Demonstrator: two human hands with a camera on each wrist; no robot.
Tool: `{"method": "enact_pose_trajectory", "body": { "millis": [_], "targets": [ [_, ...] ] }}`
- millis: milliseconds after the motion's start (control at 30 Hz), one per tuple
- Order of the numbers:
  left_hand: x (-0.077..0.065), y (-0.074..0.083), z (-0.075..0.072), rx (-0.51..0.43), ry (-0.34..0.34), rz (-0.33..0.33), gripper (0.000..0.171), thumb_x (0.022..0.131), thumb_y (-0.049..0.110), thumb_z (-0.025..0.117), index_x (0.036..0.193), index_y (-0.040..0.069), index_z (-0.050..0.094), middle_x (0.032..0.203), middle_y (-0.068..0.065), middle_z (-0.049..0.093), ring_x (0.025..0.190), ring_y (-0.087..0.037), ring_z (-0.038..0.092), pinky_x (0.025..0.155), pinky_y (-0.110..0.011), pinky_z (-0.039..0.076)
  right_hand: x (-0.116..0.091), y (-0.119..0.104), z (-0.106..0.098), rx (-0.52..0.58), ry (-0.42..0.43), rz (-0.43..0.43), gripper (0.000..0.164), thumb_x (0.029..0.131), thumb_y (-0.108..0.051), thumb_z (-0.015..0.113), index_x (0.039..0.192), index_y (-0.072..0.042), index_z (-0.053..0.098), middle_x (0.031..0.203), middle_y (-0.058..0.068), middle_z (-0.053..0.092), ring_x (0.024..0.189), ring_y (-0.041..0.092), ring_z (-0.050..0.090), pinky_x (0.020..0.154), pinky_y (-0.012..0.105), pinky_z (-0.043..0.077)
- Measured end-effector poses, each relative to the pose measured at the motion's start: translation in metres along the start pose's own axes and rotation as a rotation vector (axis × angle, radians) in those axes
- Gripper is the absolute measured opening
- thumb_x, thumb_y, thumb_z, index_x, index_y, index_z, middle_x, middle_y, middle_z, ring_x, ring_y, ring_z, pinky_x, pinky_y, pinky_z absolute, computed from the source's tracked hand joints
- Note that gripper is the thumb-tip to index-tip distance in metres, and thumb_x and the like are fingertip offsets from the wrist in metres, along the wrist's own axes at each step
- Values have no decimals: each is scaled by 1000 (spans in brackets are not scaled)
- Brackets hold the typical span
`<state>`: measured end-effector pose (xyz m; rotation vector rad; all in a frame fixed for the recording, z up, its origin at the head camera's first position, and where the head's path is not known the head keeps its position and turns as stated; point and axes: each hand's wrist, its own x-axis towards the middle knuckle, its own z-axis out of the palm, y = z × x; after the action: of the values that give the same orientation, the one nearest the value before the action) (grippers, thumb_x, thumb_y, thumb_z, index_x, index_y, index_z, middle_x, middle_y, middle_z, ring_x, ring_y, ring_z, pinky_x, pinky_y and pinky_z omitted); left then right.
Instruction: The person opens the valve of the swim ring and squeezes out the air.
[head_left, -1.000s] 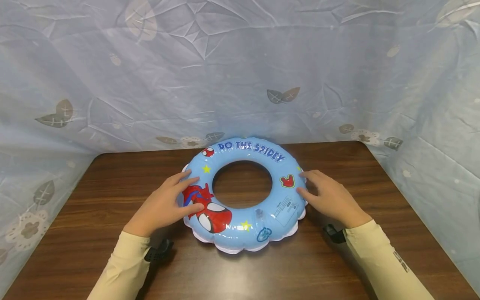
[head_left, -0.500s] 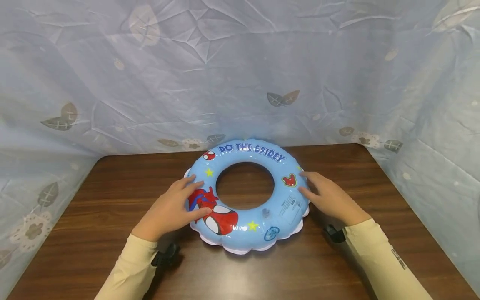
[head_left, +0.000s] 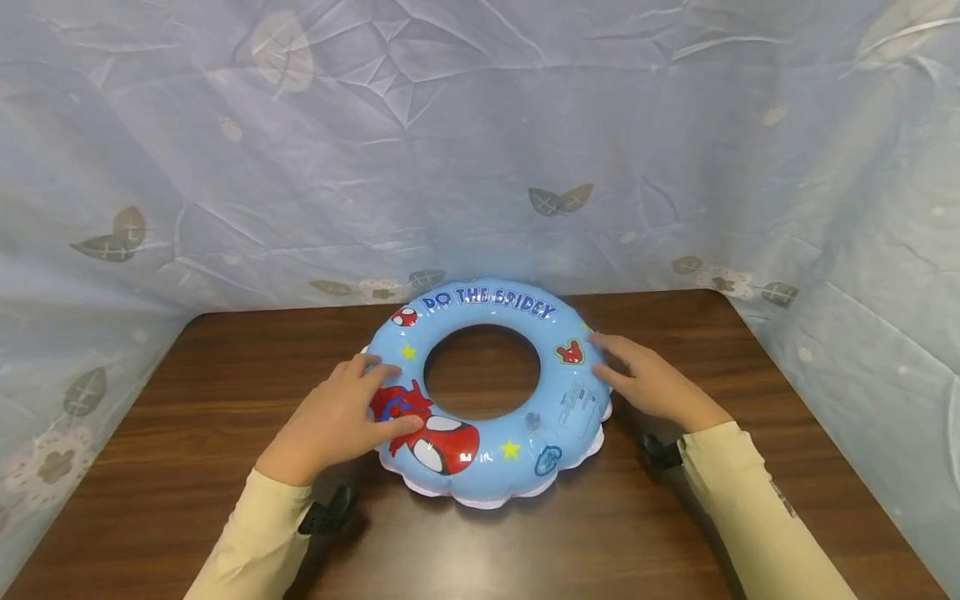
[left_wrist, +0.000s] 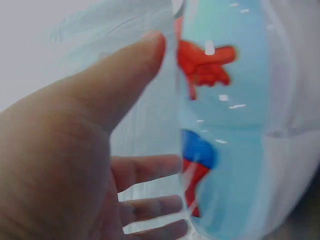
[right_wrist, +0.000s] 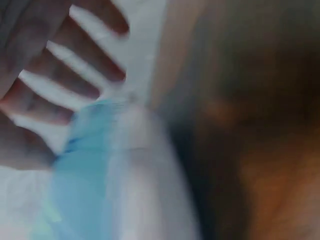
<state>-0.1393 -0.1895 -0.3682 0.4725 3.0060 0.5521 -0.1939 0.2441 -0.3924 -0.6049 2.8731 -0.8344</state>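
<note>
A light blue inflatable swim ring [head_left: 480, 473] with a scalloped white underside lies at the middle of the table. It bears red cartoon figures, yellow stars and the words "DO THE SPIDEY". At its left side is my left hand [head_left: 337, 417], fingers spread and thumb over the printed red figure. My right hand [head_left: 660, 379] is at the ring's right edge, fingertips over the rim near a red emblem. In the left wrist view, the straight fingers reach to the edge of the swim ring [left_wrist: 230, 125]. Blurred in the right wrist view, the fingers extend beside the swim ring [right_wrist: 80, 175].
The dark wood-grain table [head_left: 225, 383] carries the ring near its back edge. A pale blue-grey curtain [head_left: 465, 150] with leaf prints hangs behind and along both sides. A black wrist device [head_left: 330, 510] sits under the left sleeve, another black device [head_left: 660, 452] under the right.
The ring has turned slightly counterclockwise in the head view: its front prints shifted right and the lettering left. My left hand moved a little right, my right hand slightly left and away.
</note>
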Motion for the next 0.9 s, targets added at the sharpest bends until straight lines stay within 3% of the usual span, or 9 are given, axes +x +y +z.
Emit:
{"method": "enact_pose_trajectory", "body": {
  "millis": [167, 300, 367, 467, 600, 900],
  "targets": [
    [7, 3, -3, 8, 24, 37, 102, 80, 81, 65, 158, 17, 44, 160, -21, 37, 145, -45, 32, 102, -67, 47, -5, -29, -7, -67, 85, -75, 45, 99, -21, 70, 139, -3, 62, 133, 17, 64, 120, 37, 60, 102, 57, 50],
    [10, 5, 2, 28, -11, 65, 104, 78, 83, 65, 157, 18, 46, 164, -21, 31, 151, -47, 22, 113, -72, 31, -10, -55, -1, 26, 37, -162, 35, 97, -23, 73, 128, -7, 69, 110, 3, 70, 98, 21, 63, 85, 43, 55],
    [10, 6, 6, 32, -36, 72, 103, 77, 82, 67, 155, 18, 49, 165, -22, 29, 153, -49, 18, 115, -72, 27, -13, -64, 5, 51, 1, -197, 31, 97, -24, 74, 124, -10, 71, 104, -5, 68, 94, 15, 62, 83, 37, 55],
    [10, 7, 10, 12, -60, 84, 101, 77, 81, 69, 153, 16, 53, 166, -23, 27, 154, -50, 14, 115, -73, 26, -15, -73, 15, 73, -48, -244, 21, 97, -16, 70, 117, -14, 73, 93, -11, 62, 85, 9, 58, 77, 29, 53],
    [10, 8, 14, -19, -78, 96, 97, 79, 78, 69, 151, 15, 54, 168, -24, 22, 154, -50, 11, 114, -74, 27, -16, -82, 25, 90, -74, -290, 23, 93, -7, 63, 110, -18, 73, 87, -13, 59, 79, 6, 56, 72, 24, 51],
    [10, 8, 17, -11, -117, 73, 96, 82, 76, 67, 153, 13, 52, 170, -24, 16, 155, -49, 7, 116, -74, 22, -14, -89, 33, 55, -29, -302, 10, 93, -19, 76, 98, -22, 69, 80, -15, 56, 77, 5, 55, 69, 23, 51]
  ]
}}
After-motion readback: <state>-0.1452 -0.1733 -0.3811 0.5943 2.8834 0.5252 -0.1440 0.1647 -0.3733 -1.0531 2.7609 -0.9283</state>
